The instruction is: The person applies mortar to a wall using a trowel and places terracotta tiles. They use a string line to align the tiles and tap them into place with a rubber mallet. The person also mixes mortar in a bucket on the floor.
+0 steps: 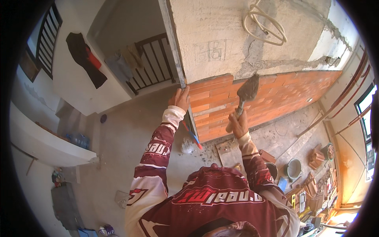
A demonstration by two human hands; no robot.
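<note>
My right hand [238,125] is closed round the handle of a pointing trowel [248,89]. Its mortar-smeared blade points up and away, in front of the upper courses of orange brick cladding [276,89] on the wall. At the left end of that wall, my left hand [179,99] has its fingers bent and closed against the vertical edge strip [178,51], level with the top brick course. What those fingers pinch, if anything, is hidden. A thin pale line [211,85] runs along the bricks from near this hand.
Bare plaster [221,35] with a coiled white cable [262,27] rises above the bricks. Buckets [293,169], loose bricks [316,156] and tools crowd the floor at right. A plastic bag [187,146] lies by the wall's foot. A dark railing [154,59] stands beyond, at left.
</note>
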